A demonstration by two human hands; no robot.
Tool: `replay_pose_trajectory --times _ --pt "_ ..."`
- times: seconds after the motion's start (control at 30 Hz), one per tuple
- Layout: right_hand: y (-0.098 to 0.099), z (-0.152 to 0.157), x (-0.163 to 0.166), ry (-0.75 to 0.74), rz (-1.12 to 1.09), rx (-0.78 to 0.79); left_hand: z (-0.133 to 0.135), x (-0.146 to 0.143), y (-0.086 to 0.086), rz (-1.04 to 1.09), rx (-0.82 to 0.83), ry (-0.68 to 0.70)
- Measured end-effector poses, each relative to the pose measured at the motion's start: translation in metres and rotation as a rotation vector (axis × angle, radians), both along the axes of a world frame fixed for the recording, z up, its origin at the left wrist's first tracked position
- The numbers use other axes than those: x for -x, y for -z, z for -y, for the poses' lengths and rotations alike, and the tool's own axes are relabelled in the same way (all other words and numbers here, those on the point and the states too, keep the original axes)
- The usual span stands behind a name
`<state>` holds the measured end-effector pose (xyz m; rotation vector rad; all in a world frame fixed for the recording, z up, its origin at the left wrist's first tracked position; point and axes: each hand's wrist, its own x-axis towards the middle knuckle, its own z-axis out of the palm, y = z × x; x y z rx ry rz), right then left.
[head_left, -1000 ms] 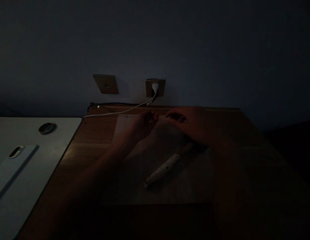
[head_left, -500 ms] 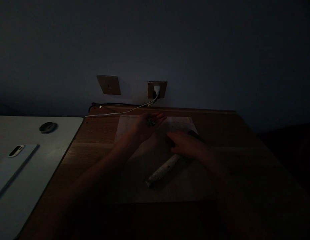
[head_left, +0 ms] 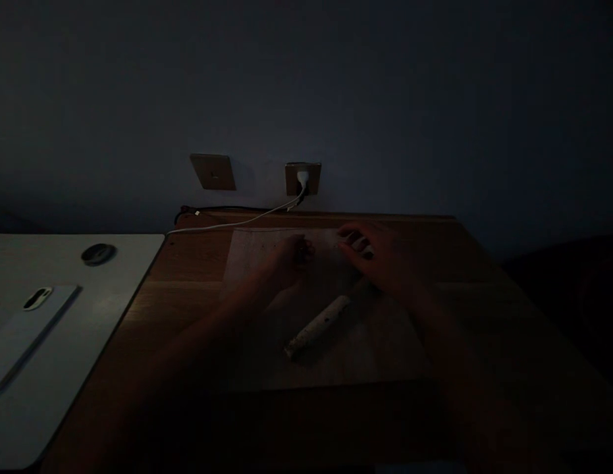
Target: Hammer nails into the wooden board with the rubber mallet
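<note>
The scene is very dim. My left hand (head_left: 290, 259) hovers over the far part of a pale sheet (head_left: 385, 342) on the wooden table (head_left: 187, 289). Its fingers are curled inward around something small that I cannot make out. My right hand (head_left: 373, 257) lies just to its right at the sheet's far edge, with the fingers apart and pointing left towards the left hand. A pale, speckled stick-like object (head_left: 317, 330) lies diagonally on the sheet, just in front of both hands.
A white cable (head_left: 227, 225) runs from a wall socket (head_left: 303, 178) along the table's back edge. A second wall plate (head_left: 212, 172) is to its left. A white surface (head_left: 79, 316) at left carries a flat device (head_left: 24, 322) and a dark round object (head_left: 99, 253).
My left hand, which was palm-up with small glinting bits in it, has turned and curled closed. My right hand has moved from the stick's upper end back to the sheet's far edge.
</note>
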<state>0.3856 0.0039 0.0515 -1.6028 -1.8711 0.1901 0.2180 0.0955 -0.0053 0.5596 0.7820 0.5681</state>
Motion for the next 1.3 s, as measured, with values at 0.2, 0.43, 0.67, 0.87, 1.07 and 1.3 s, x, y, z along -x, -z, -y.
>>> replay_pose_trajectory --times 0.2,0.43,0.67,0.87,1.07,1.3 --pt "0.013 0.031 -0.017 0.073 -0.075 -0.081 -0.005 0.012 -0.002 -0.613 -0.98 0.252" --pt "0.029 0.053 -0.015 0.114 -0.096 -0.144 0.005 0.013 0.002 -0.85 -1.589 0.467" --pt "0.054 0.091 -0.03 0.199 -0.155 -0.103 0.017 0.049 0.002 -0.639 -1.724 0.49" --pt "0.076 0.145 -0.055 0.457 -0.182 0.093 0.039 0.139 0.018 -0.806 -1.761 0.333" --pt "0.089 0.16 -0.054 0.506 -0.153 0.224 0.074 0.204 0.023 -1.094 -1.727 0.327" --pt "0.076 0.145 -0.016 0.633 -0.289 0.252 0.096 0.231 0.037 -1.178 -1.646 0.262"
